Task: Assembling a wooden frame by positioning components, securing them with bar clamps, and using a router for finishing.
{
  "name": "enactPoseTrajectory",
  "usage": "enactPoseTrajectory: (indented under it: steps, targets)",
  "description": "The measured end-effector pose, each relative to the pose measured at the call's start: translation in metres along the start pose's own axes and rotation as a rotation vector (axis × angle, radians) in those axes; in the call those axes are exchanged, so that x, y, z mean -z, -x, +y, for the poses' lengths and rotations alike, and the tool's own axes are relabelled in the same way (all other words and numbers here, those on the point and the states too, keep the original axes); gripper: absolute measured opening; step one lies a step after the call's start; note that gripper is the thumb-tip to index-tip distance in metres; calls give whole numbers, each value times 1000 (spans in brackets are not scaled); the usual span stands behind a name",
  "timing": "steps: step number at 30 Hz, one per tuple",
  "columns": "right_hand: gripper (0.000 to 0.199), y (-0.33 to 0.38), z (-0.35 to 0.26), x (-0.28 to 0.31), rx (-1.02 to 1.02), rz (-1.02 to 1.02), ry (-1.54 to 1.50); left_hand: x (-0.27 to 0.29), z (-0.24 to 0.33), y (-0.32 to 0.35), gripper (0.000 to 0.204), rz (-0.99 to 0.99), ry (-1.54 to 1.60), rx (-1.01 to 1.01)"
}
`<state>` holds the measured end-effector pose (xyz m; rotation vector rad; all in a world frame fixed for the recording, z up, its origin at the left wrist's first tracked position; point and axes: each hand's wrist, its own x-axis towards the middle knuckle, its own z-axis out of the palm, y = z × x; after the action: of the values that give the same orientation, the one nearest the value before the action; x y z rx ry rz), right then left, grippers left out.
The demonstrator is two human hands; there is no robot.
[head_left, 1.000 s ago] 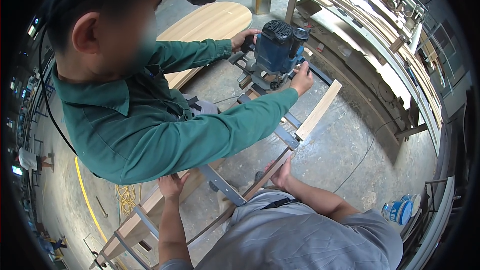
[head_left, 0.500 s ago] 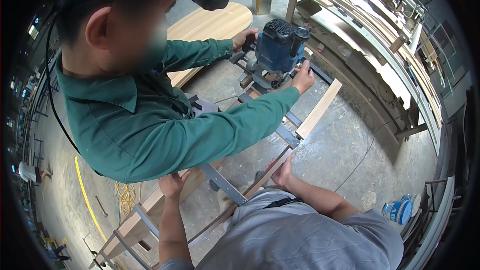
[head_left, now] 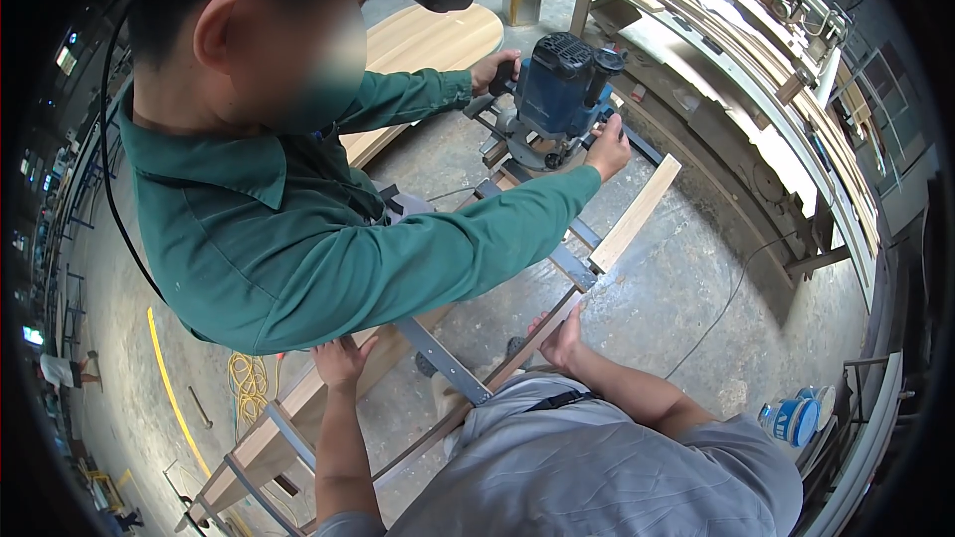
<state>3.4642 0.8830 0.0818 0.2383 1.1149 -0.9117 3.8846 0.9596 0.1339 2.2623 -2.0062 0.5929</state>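
Observation:
My left hand (head_left: pixel 341 362) grips the edge of a wooden board (head_left: pixel 383 358), thumb apart, its fingertips partly hidden. My right hand (head_left: pixel 564 338), palm up, holds a narrow brown wooden rail (head_left: pixel 532 341) from its outer side. Grey metal bars (head_left: pixel 438 358) lie crosswise between the board and the rail. Just beyond, a co-worker in a green jacket (head_left: pixel 398 283) holds a blue and black plunge router (head_left: pixel 559 89) by its two handles, over the far end of the frame. A pale wood strip (head_left: pixel 637 214) sticks out past the frame's right side.
A long workbench (head_left: pixel 716 50) stacked with boards runs along the right. Behind the co-worker lies a rounded wooden panel (head_left: pixel 438 35). A square tin (head_left: pixel 521 2) stands farther back. Blue and white buckets (head_left: pixel 796 421) are at lower right, a coiled yellow cord (head_left: pixel 249 378) at left.
The co-worker's head and upper body have shifted slightly right, and the router has moved a little to the right with their hands. My hands stay in place.

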Motion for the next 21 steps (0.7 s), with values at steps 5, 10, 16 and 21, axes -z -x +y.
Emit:
enactPoseTrajectory:
  steps: [5,10,16,21]
  targets:
    - [95,2,2,-2,-4,9,16,-3,-3,5,82,-24,-12,23]
    - [90,1,4,-1,0,-5,13,-2,-2,4,81,23,64,62]
    - [90,-3,6,1,5,-22,10,-1,-1,4,80,-65,28,78]
    - [92,-4,8,3,4,-17,21,-1,1,7,78,-97,-2,65]
